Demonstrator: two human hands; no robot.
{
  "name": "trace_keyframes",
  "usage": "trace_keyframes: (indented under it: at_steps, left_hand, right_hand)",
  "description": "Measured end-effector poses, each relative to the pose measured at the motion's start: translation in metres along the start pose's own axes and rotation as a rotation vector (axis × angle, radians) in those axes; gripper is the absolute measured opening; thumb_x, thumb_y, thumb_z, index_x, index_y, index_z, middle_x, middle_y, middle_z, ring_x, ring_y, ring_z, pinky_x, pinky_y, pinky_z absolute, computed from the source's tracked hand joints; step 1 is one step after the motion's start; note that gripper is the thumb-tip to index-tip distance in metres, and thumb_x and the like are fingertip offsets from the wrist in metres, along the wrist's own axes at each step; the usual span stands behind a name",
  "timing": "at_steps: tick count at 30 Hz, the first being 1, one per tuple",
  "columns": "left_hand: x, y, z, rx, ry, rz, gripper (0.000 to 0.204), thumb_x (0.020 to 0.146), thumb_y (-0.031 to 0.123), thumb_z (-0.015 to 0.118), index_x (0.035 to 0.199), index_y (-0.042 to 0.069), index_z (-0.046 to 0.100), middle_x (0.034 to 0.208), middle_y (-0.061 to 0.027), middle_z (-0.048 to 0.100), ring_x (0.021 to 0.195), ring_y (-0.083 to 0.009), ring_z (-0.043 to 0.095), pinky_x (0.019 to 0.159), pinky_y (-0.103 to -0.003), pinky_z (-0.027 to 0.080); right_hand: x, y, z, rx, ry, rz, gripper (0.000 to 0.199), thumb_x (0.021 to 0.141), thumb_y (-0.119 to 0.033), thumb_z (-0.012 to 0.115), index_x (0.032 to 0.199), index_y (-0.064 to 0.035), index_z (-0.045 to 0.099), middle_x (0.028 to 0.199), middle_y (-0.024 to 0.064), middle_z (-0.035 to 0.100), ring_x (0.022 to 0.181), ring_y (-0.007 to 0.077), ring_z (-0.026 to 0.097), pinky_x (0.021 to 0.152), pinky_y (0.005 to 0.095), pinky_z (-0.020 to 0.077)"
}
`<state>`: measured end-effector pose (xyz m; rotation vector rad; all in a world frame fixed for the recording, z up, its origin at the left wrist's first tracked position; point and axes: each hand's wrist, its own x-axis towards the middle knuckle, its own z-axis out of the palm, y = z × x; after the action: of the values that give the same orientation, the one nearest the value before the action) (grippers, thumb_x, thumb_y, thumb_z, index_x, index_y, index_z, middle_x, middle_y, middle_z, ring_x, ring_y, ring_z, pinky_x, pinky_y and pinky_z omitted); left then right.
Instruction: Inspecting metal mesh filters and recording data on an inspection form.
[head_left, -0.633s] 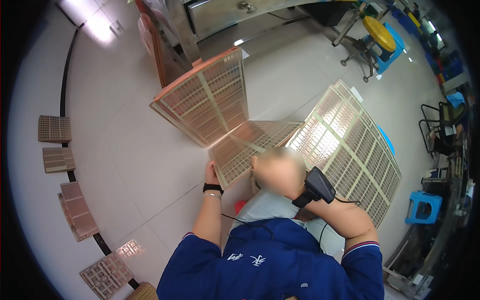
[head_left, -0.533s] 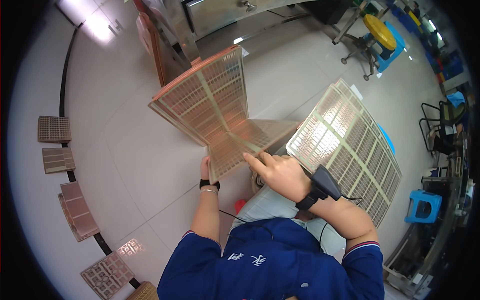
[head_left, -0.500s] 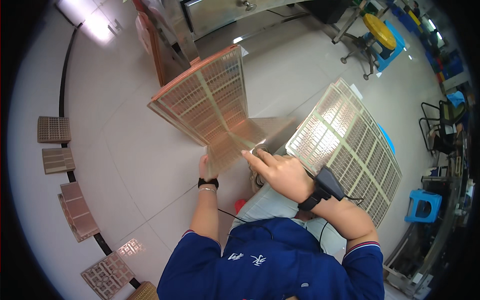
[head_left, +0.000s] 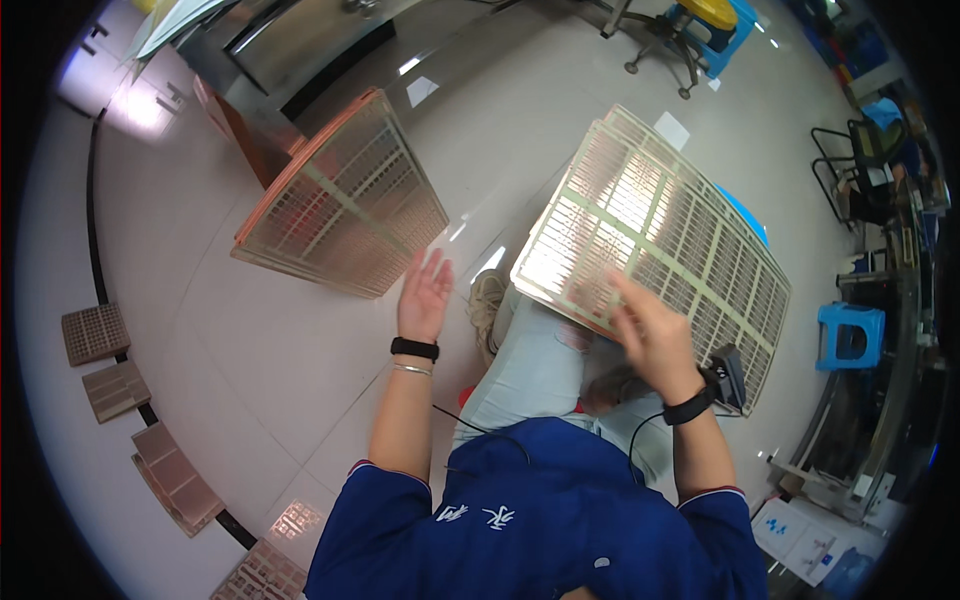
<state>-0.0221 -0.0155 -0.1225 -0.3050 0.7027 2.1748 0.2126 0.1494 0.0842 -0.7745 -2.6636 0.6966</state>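
Observation:
A stack of copper-coloured circuit board panels [head_left: 340,205], gridded with pale green strips, stands tilted on the floor at the left. My left hand [head_left: 427,300] is just off its lower right corner, palm up, fingers spread, with nothing in it. To the right, another stack of similar panels [head_left: 690,270] leans at a slant by my knees, its top sheet shining. My right hand [head_left: 655,335] hovers over that stack's near edge, thumb and forefinger apart and slightly blurred. I see nothing held in it; whether a fingertip touches the panel I cannot tell.
Several smaller panels [head_left: 178,478] lean along the left wall. A metal cabinet [head_left: 300,60] stands at the far left. A yellow-seated stool [head_left: 705,12] is at the back, and a blue plastic stool [head_left: 850,335] stands at the right beside equipment.
The blurred panel between my hands is no longer there; my left hand has let go beside the left stack. My right hand has moved right, over the right stack. The view has shifted.

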Motion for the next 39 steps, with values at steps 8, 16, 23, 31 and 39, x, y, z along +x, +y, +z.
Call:
trace_keyframes:
  at_steps: [8, 16, 23, 31, 39]
  left_hand:
    - [-0.04, -0.039, 0.102, 0.305, -0.334, -0.186, 0.041, 0.095, 0.026, 0.043, 0.129, 0.003, 0.036, 0.124, -0.0133, 0.045, 0.111, -0.0215, 0.047, 0.093, -0.035, 0.042]
    - [-0.042, -0.039, 0.116, 0.515, -0.373, -0.091, 0.039, 0.093, 0.016, 0.048, 0.126, 0.0, 0.037, 0.124, -0.0114, 0.045, 0.114, -0.019, 0.046, 0.098, -0.033, 0.039]
    - [-0.047, -0.046, 0.126, 0.669, -0.302, -0.04, 0.043, 0.088, 0.011, 0.056, 0.126, -0.002, 0.039, 0.121, -0.0115, 0.049, 0.108, -0.0165, 0.051, 0.093, -0.029, 0.043]
    - [-0.049, -0.034, 0.135, 0.908, -0.18, 0.05, 0.029, 0.092, 0.017, 0.05, 0.113, -0.004, 0.053, 0.12, -0.0111, 0.052, 0.103, -0.0156, 0.053, 0.09, -0.029, 0.042]
    - [-0.077, -0.024, 0.152, 0.909, -0.179, 0.261, 0.031, 0.095, 0.022, 0.044, 0.091, -0.003, 0.063, 0.086, -0.0062, 0.063, 0.08, -0.0104, 0.056, 0.076, -0.024, 0.044]
  right_hand:
    - [-0.093, 0.105, -0.054, -0.203, 0.475, 0.426, 0.032, 0.088, -0.007, 0.051, 0.119, -0.0083, 0.055, 0.104, 0.0124, 0.064, 0.09, 0.0247, 0.063, 0.075, 0.0328, 0.0505]
    - [-0.204, 0.185, -0.072, -0.565, 0.64, 0.625, 0.029, 0.09, -0.009, 0.046, 0.119, -0.0052, 0.053, 0.115, 0.0164, 0.055, 0.108, 0.0293, 0.052, 0.089, 0.0365, 0.0424]
    - [-0.212, 0.183, -0.055, -0.392, 0.63, 0.777, 0.029, 0.09, -0.008, 0.044, 0.117, -0.0039, 0.054, 0.117, 0.0172, 0.053, 0.111, 0.0321, 0.05, 0.093, 0.0375, 0.0403]
    - [-0.213, 0.174, -0.052, -0.314, 0.63, 0.768, 0.033, 0.089, -0.007, 0.042, 0.121, -0.0048, 0.051, 0.128, 0.0177, 0.048, 0.119, 0.0311, 0.046, 0.097, 0.0368, 0.0385]
    - [-0.237, 0.2, -0.068, 0.084, 0.679, 0.791, 0.034, 0.092, -0.013, 0.044, 0.124, -0.0025, 0.049, 0.125, 0.014, 0.053, 0.112, 0.0228, 0.053, 0.092, 0.0317, 0.0423]
